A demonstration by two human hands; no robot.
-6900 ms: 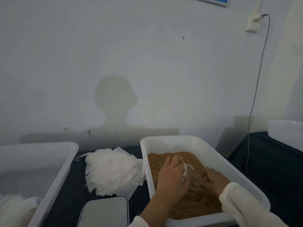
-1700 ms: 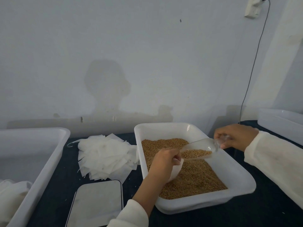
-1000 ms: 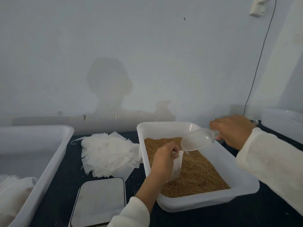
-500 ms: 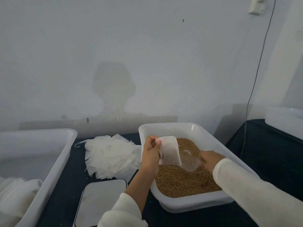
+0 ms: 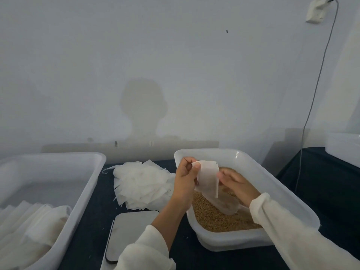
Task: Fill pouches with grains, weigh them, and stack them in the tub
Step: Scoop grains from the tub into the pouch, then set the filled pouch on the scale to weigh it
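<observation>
White paper pouch (image 5: 207, 177) held above grain tub (image 5: 288, 193): left hand (image 5: 186, 183) pinches top corner, right hand (image 5: 236, 185) fingers touch its side edge. Likely light, limp, tearable; hold by the rim.

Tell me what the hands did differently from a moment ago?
The left hand lifted the pouch up out of the grain tub. The right hand let go of the scoop, which now lies on the grains, and came to the pouch. The scale, empty pouches and left tub stayed put.
</observation>
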